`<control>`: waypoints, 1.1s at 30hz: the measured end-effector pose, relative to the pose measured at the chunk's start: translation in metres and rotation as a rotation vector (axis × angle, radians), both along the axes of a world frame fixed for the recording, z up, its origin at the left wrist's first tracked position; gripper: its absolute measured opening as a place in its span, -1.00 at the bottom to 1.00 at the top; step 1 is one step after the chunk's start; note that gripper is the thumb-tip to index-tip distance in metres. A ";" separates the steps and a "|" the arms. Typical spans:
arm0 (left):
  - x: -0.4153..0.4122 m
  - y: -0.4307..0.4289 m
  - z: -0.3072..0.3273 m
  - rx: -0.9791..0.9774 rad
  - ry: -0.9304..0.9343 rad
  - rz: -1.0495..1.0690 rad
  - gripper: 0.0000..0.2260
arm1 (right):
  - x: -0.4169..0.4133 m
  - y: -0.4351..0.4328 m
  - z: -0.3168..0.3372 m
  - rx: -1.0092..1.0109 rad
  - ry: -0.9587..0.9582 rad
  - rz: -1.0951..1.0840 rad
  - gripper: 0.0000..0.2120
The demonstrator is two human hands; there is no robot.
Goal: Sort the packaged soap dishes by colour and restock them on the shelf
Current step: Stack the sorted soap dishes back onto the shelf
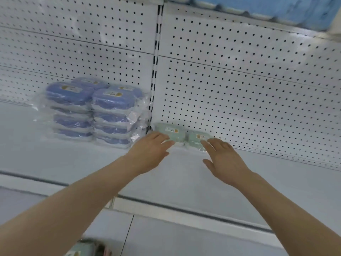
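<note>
Two pale green packaged soap dishes lie side by side on the white shelf against the pegboard back: the left green dish and the right green dish. My left hand reaches in with straight fingers touching the left dish's front. My right hand lies flat, fingers straight, fingertips on the right dish. To the left, blue packaged soap dishes stand in stacks several high, wrapped in clear plastic.
A white pegboard backs the shelf, split by a slotted upright. A blue item sits on the shelf above. More green packages show at the bottom edge below the shelf lip.
</note>
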State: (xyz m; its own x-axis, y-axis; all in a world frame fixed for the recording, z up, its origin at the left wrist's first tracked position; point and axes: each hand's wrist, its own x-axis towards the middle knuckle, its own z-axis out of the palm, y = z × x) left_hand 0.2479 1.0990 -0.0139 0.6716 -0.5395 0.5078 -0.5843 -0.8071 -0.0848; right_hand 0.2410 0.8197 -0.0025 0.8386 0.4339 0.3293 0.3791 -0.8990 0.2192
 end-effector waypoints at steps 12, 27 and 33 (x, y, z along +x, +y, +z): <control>-0.233 0.151 -0.046 -0.091 0.148 0.118 -0.68 | -0.211 0.128 -0.054 0.152 0.087 0.205 -0.48; -0.501 0.248 -0.275 -0.371 0.933 0.818 -0.47 | -0.366 0.329 -0.267 0.084 0.725 0.332 -0.42; -0.503 0.206 -0.305 -0.323 1.025 0.825 -0.20 | -0.344 0.358 -0.302 -0.157 0.753 0.211 -0.29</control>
